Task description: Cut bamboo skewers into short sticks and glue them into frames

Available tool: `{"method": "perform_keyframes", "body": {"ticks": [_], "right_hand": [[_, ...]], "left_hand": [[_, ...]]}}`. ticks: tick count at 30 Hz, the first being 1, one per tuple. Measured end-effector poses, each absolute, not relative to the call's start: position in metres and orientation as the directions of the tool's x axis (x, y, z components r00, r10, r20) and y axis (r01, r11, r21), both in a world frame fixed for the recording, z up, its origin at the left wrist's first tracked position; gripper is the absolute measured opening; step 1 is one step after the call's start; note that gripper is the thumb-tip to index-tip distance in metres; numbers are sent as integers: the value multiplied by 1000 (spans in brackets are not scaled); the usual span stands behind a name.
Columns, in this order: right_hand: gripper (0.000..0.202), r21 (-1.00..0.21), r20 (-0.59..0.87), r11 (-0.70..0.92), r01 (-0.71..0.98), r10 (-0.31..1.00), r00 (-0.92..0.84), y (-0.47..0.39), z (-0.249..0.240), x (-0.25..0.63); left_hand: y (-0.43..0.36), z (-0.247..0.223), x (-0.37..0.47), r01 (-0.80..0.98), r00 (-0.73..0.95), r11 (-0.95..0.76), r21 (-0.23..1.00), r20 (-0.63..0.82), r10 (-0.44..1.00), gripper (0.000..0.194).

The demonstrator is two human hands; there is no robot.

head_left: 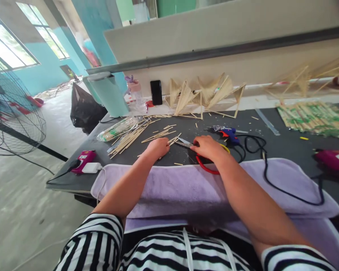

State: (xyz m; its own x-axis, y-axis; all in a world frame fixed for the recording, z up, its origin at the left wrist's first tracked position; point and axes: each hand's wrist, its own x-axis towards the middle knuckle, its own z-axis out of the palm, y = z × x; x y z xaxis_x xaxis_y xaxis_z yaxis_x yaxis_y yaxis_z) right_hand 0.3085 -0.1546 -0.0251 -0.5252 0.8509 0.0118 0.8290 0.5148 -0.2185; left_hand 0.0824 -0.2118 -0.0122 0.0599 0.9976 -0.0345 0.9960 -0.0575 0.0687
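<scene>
My left hand [159, 147] is closed on thin wooden sticks [174, 139], whose ends stick out toward the right. A pair of scissors [184, 142] is in my right hand [206, 145], its blades parted and pointing left at those sticks. The red and yellow handle loops [205, 165] show below and behind the hand. Loose cut sticks [161, 133] lie just beyond my left hand, and a larger pile of sticks [130, 138] spreads to the left. A blue glue gun [228, 134] rests right of my right hand.
Stick frames [186, 96] stand along the wall beside a black phone [156, 92] and a bottle [135, 92]. Packed sticks [313, 118] lie at right. A purple towel [180, 186] covers the front edge. Black cable [267, 169] crosses it. A magenta power socket [84, 160] sits left.
</scene>
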Motion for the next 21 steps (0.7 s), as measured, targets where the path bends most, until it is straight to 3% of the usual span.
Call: {"method": "perform_keyframes", "body": {"ticks": [11,17,21], "right_hand": [[27,-275,10,483,831,866,-500,-155,-19,309],[28,-252,165,413,875,910,-381,-153,-17,314],[28,-258,122,365,895,931,-345,-151,-19,314]], "left_hand": [[-213,1,53,975,144,-122,185,-114,983,15],[-213,4,32,928,157,-120,354,-79,984,6],[-213,8,29,779,54,-73,622,50,997,6]]}}
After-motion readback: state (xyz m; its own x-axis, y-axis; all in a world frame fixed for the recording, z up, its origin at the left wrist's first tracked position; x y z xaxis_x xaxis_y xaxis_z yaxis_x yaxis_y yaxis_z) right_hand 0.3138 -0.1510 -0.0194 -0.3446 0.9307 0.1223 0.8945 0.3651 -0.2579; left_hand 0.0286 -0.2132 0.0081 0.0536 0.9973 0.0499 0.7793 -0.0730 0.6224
